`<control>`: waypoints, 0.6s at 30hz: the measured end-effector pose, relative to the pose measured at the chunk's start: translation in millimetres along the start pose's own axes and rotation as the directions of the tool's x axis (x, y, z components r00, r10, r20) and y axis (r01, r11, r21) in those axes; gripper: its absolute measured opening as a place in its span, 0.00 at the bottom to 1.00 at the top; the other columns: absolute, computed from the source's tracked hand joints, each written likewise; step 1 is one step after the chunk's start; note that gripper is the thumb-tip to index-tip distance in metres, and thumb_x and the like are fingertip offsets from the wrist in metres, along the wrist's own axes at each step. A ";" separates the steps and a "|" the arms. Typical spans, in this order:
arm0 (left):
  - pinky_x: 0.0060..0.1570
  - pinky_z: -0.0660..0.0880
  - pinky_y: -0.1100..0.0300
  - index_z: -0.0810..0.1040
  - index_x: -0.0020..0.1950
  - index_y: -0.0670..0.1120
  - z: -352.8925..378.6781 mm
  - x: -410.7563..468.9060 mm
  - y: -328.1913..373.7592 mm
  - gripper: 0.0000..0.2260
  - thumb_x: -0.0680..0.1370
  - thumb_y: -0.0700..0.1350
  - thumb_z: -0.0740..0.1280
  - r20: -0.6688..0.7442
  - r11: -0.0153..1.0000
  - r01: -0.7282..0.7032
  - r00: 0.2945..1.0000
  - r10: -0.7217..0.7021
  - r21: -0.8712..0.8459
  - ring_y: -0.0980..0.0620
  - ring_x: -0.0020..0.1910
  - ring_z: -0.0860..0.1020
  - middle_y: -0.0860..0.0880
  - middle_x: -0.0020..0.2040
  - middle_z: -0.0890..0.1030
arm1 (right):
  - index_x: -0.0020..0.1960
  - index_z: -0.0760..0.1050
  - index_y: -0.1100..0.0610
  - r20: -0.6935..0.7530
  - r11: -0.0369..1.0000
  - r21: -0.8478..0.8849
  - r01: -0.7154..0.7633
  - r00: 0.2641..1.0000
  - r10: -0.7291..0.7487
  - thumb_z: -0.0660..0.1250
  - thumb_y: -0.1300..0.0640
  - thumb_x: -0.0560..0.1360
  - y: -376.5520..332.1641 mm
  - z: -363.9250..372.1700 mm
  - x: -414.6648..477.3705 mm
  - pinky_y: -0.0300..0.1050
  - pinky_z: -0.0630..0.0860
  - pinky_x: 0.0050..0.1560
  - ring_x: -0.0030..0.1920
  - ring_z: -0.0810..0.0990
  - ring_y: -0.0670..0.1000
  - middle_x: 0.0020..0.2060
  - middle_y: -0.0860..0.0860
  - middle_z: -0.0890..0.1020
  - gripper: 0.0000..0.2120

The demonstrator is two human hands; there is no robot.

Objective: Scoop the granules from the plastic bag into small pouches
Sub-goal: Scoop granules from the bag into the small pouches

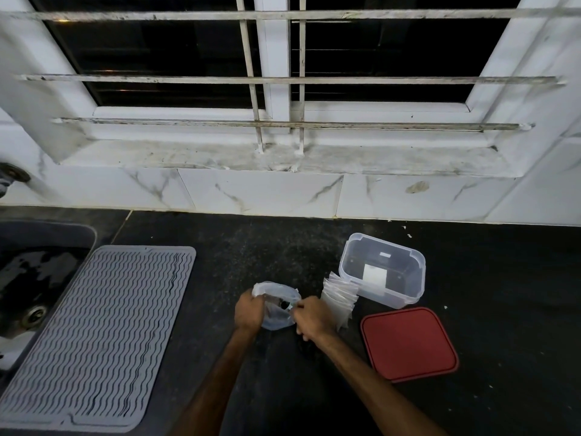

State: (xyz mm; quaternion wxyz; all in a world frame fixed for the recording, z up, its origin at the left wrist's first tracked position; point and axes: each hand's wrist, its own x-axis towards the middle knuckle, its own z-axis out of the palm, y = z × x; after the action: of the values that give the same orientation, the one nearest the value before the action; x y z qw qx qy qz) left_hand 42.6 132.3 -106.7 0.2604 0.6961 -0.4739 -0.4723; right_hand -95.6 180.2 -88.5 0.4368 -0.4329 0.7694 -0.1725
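Plastic bag (278,313) sat on dark surface (267,247), mouth apparently held wide for scooping: left grip (250,311) clenched left rim, right grip (314,319) pinched right rim. Pouches (339,297) leaned against clear container (382,269), handy.

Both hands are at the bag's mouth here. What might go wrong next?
The plastic bag looks soft, held at its rim by the left hand and right hand; letting go could slump it and spill its contents. The pouches stand close beside the right hand; a nudge could topple them.
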 end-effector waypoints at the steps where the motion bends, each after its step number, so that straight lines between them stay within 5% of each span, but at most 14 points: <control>1: 0.60 0.73 0.50 0.78 0.62 0.36 0.0 -0.9 -0.8 0.14 0.80 0.41 0.62 0.000 1.000 -0.004 1.000 0.004 -0.021 0.39 0.60 0.77 0.36 0.59 0.80 | 0.42 0.81 0.55 0.013 0.999 0.052 -0.014 1.000 0.014 0.61 0.56 0.76 1.6 0.8 0.7 0.36 0.67 0.22 0.17 0.71 0.46 0.24 0.50 0.78 0.11; 4: 0.58 0.69 0.57 0.75 0.64 0.34 -3.9 2.6 -1.0 0.13 0.80 0.34 0.62 0.015 0.999 -0.010 1.000 0.011 -0.047 0.40 0.62 0.76 0.38 0.60 0.78 | 0.41 0.82 0.57 0.065 0.970 0.239 -0.047 0.997 0.032 0.63 0.55 0.77 4.7 0.5 2.6 0.41 0.68 0.25 0.18 0.70 0.47 0.23 0.51 0.77 0.12; 7: 0.53 0.73 0.55 0.76 0.60 0.35 -11.8 5.4 6.9 0.11 0.80 0.34 0.62 0.105 0.997 -0.008 0.994 0.016 -0.078 0.43 0.53 0.78 0.41 0.52 0.80 | 0.50 0.82 0.56 0.145 0.918 0.391 -0.058 0.989 0.001 0.63 0.57 0.80 5.0 -2.2 -0.9 0.41 0.67 0.25 0.21 0.70 0.48 0.26 0.52 0.77 0.09; 13: 0.38 0.74 0.62 0.79 0.56 0.40 -9.2 8.3 7.6 0.07 0.79 0.37 0.64 0.082 0.988 0.046 0.996 -0.034 -0.149 0.52 0.43 0.79 0.46 0.46 0.81 | 0.62 0.78 0.59 0.200 0.882 0.462 -0.095 0.980 0.001 0.62 0.61 0.81 4.5 -8.8 -7.0 0.33 0.64 0.20 0.23 0.69 0.46 0.30 0.53 0.78 0.12; 18: 0.53 0.75 0.52 0.79 0.57 0.34 -0.9 11.3 -5.7 0.10 0.81 0.38 0.62 -0.048 0.980 0.110 0.992 -0.119 -0.164 0.38 0.56 0.79 0.37 0.54 0.81 | 0.63 0.77 0.60 0.189 0.877 0.472 -0.092 0.982 0.001 0.61 0.63 0.81 5.4 -10.0 -6.5 0.32 0.63 0.21 0.24 0.71 0.44 0.33 0.52 0.80 0.13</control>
State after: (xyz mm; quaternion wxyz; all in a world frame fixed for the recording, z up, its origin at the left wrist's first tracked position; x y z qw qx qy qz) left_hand 46.9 124.4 -115.6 0.3016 0.7121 -0.3858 -0.5031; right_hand -105.0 187.4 -82.9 0.6031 -0.3072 0.6695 -0.3060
